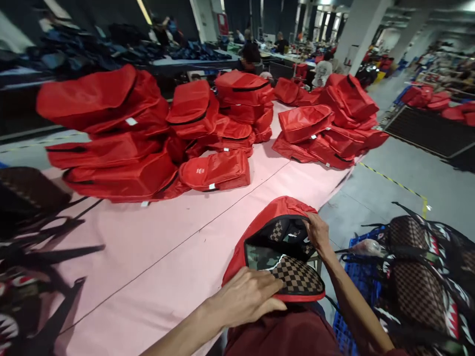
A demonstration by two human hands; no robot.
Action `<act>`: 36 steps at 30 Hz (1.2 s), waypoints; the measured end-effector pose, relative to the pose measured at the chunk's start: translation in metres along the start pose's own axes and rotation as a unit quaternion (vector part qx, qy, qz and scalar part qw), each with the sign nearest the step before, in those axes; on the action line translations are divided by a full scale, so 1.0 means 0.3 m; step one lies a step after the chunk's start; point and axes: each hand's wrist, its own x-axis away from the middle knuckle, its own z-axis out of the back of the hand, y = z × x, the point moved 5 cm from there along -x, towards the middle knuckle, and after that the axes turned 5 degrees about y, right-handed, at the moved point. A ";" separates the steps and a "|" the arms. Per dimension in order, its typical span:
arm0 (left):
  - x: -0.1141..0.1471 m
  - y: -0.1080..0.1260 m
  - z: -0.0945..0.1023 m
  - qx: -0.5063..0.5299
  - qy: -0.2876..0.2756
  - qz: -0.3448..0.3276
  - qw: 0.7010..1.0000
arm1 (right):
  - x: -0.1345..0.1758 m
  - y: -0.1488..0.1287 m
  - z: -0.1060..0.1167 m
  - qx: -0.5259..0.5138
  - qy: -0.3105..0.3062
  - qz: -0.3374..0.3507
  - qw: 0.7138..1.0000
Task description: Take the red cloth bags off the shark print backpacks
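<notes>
Evidently open, a red bag (260, 254) sits at the edge of the pink table (166, 230), its checkered lining (300, 277) showing. The right hand (318, 231) grasps its rim; the left hand (252, 294) lies across the near side, fingers extended, though whether they pinch cannot be told. More red bags (122, 170) are piled beyond.
</notes>
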 end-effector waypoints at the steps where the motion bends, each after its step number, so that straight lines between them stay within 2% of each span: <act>1: -0.044 -0.012 -0.001 0.056 -0.024 0.011 0.998 | 0.042 -0.008 0.040 0.000 0.026 -0.001 1.000; 2: -0.088 -0.029 -0.006 0.105 -0.033 0.018 0.994 | 0.087 -0.016 0.085 0.003 0.049 -0.004 0.999; 4: -0.174 -0.080 -0.032 0.153 0.007 0.028 0.988 | 0.181 -0.031 0.184 0.007 0.084 -0.011 0.996; 6: -0.254 -0.134 -0.087 0.123 0.076 0.030 0.989 | 0.279 -0.039 0.286 0.012 0.111 -0.027 0.993; 8: -0.330 -0.154 -0.178 0.063 0.089 -0.003 0.994 | 0.377 -0.031 0.379 0.025 0.133 -0.063 0.989; 10: -0.405 -0.138 -0.289 0.033 0.054 -0.060 0.996 | 0.470 -0.007 0.464 0.045 0.152 -0.115 0.981; 13: -0.519 -0.086 -0.438 0.070 0.024 -0.124 0.989 | 0.586 0.057 0.584 0.088 0.178 -0.190 0.961; 16: -0.655 -0.037 -0.572 0.142 0.026 -0.158 0.977 | 0.662 0.153 0.690 0.129 0.201 -0.243 0.940; 19: -0.808 -0.009 -0.719 0.191 0.017 -0.173 0.966 | 0.698 0.287 0.754 0.140 0.205 -0.296 0.922; 22: -0.954 -0.017 -0.856 0.210 0.016 -0.155 0.965 | 0.698 0.447 0.763 0.106 0.180 -0.364 0.908; 24: -1.039 -0.044 -0.918 0.216 0.020 -0.118 0.969 | 0.673 0.554 0.750 0.061 0.140 -0.405 0.902; 27: -1.159 -0.091 -0.953 0.244 0.015 -0.041 0.969 | 0.592 0.712 0.733 -0.028 0.070 -0.426 0.901; 30: -1.293 -0.141 -0.964 0.291 -0.010 0.076 0.954 | 0.468 0.886 0.706 -0.129 -0.014 -0.397 0.909; 32: -1.383 -0.183 -0.986 0.314 -0.022 0.163 0.935 | 0.393 1.017 0.655 -0.205 -0.063 -0.412 0.885; 34: -1.458 -0.237 -1.028 0.336 -0.037 0.244 0.909 | 0.340 1.147 0.574 -0.265 -0.079 -0.470 0.838; 36: -1.500 -0.300 -1.083 0.368 -0.068 0.326 0.868 | 0.307 1.247 0.477 -0.287 -0.080 -0.520 0.801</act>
